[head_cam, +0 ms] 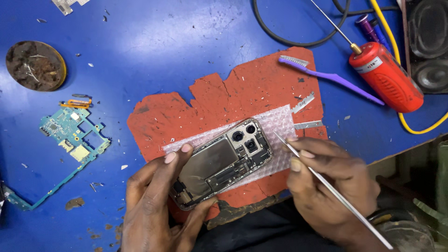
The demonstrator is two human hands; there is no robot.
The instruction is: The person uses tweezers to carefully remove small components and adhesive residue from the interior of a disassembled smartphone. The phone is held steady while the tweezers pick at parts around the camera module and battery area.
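An opened smartphone [219, 163] with its back off lies on a sheet of bubble wrap [280, 121], showing its battery cover, board and three camera lenses. My left hand [156, 205] grips the phone's lower end, thumb and fingers on either edge. My right hand [326, 182] holds long metal tweezers [326, 186], their tip just to the right of the phone's camera corner. Both rest over a torn red mat [252, 88].
A green circuit board [70, 135] lies at the left on the blue table [140, 46], a round tin [35, 65] at far left. A purple toothbrush [326, 77], a red tool with a metal tip [385, 77], cables and a black speaker [427, 42] sit at the upper right.
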